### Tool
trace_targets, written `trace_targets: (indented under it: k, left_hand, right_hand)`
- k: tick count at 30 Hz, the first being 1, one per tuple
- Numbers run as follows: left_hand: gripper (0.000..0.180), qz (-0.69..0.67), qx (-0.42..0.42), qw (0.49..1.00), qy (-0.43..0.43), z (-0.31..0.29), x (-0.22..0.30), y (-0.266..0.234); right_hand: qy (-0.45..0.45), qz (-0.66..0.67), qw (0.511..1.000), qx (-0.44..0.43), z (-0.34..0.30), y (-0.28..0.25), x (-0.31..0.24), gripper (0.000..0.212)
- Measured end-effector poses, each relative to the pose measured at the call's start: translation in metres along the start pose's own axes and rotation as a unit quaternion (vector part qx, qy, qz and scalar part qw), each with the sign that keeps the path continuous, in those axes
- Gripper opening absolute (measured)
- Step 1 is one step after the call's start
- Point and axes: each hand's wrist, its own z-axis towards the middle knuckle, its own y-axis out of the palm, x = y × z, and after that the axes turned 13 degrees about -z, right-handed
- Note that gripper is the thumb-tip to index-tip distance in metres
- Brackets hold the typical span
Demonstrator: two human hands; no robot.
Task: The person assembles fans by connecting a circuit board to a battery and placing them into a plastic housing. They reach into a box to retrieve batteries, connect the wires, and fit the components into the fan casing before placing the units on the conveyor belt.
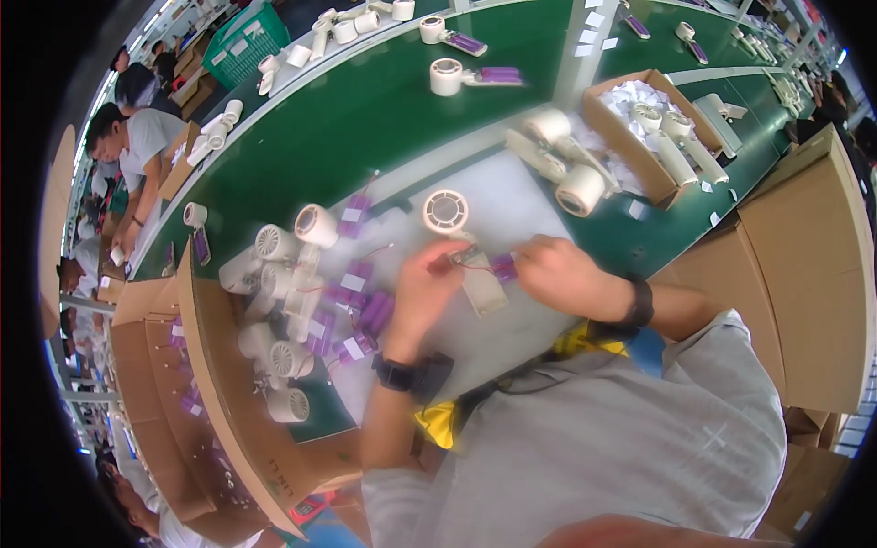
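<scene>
A cream handheld fan (445,211) lies before me on a pale foam-like sheet, its round head pointing away and its handle (486,294) toward me. My left hand (429,285) is closed, with its fingertips at the neck of the fan, where a small part and a thin red wire show. My right hand (568,281) is closed in a pinch around a purple battery pack (503,266), just right of the handle. The red wire runs across the handle toward the pack. My fingers partly hide the pack and the neck.
More purple battery packs (350,284) and cream fans (290,359) crowd the left side. A carton (210,393) stands at left, a box of paper scraps and fans (671,178) at back right, and a large carton (804,274) at right. The green conveyor belt (365,119) carries fans with packs.
</scene>
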Motion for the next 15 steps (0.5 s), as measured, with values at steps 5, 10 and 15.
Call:
trace_targets:
  k: [5, 10, 15]
  left_hand:
    - [0.035, -0.007, 0.013, 0.999, -0.033, 0.001, -0.001, 0.0]
    - [0.035, -0.023, 0.027, 0.999, -0.027, 0.0, -0.01, 0.003]
    - [0.035, -0.024, 0.023, 0.999, -0.017, -0.001, -0.007, 0.007]
  right_hand:
    - [0.02, 0.093, 0.995, -0.012, 0.0, -0.012, 0.008, 0.014]
    - [0.021, 0.149, 0.987, 0.047, -0.007, -0.005, 0.009, 0.018]
    - [-0.001, 0.14, 0.99, -0.002, -0.011, -0.006, 0.011, 0.018]
